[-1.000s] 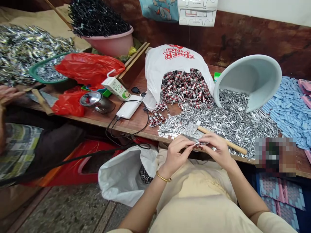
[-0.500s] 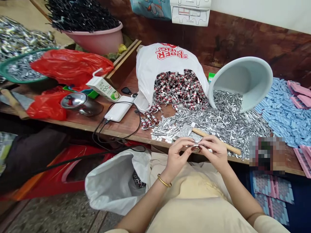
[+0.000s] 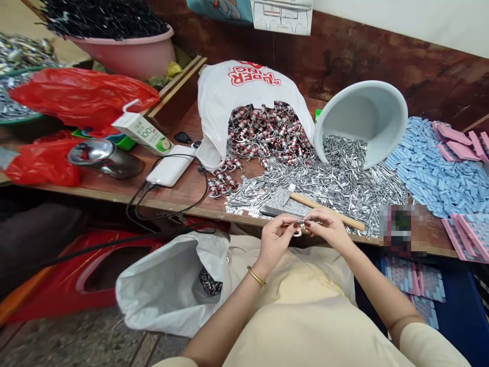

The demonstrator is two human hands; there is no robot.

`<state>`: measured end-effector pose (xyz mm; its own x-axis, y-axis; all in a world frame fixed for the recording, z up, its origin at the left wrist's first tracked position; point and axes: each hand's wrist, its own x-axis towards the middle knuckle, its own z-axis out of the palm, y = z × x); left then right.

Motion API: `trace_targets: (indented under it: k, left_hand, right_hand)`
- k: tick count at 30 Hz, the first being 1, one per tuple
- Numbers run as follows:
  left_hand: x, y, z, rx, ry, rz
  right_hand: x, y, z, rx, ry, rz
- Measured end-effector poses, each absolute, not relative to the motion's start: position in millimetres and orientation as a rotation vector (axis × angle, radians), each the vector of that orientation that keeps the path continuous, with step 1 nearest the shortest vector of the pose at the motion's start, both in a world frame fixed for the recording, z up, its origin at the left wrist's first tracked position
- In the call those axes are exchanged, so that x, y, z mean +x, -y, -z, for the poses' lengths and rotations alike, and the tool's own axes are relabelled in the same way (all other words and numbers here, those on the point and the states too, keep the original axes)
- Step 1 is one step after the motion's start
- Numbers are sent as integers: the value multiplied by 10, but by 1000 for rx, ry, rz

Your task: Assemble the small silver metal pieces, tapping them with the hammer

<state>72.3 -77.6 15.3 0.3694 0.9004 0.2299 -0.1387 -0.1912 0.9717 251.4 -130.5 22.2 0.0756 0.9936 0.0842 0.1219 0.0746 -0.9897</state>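
At the table's front edge, my left hand (image 3: 278,237) and my right hand (image 3: 327,229) meet, fingertips pinched on a small metal piece (image 3: 302,227) between them. Fingers cover part of it, so its exact shape is unclear. Just behind my hands lie a hammer (image 3: 324,208) with a wooden handle and a flat grey block (image 3: 280,199). Around and behind these spreads a heap of small silver metal parts (image 3: 313,178). Red and silver clips (image 3: 267,132) spill from a white plastic bag (image 3: 214,102).
A tilted grey tub (image 3: 385,122) stands behind the metal heap, with blue pieces (image 3: 439,163) to its right. On the left are a power bank (image 3: 171,165) with cables, a drink carton (image 3: 141,132) and a metal cup (image 3: 110,159). An open white sack (image 3: 164,285) hangs below the edge.
The view has shifted, so the table's objects appear further left. A shiny metal piece now shows more clearly between my fingertips, and my right hand's fingers are drawn in closer around it.
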Motion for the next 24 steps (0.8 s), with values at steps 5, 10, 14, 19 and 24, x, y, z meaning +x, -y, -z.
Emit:
trace_targets:
  k: [5, 10, 14, 19, 24]
  left_hand:
    - [699, 738, -39, 1220, -859, -1038]
    - [578, 589, 9, 1080, -941, -1042]
    - [428, 502, 60, 1021, -985, -1069]
    - [260, 434, 160, 968, -1002, -1061]
    - [154, 368, 202, 948, -1008, -1031]
  right_hand:
    - [2920, 887, -199, -1654, 1534, -471]
    - [3019, 417, -134, -2170, 1698, -168]
    - [2937, 323, -39, -2323, 1679, -160]
    - [2934, 335, -41, -2427, 1645, -152]
    - [2945, 307, -72, -2438, 1719, -192]
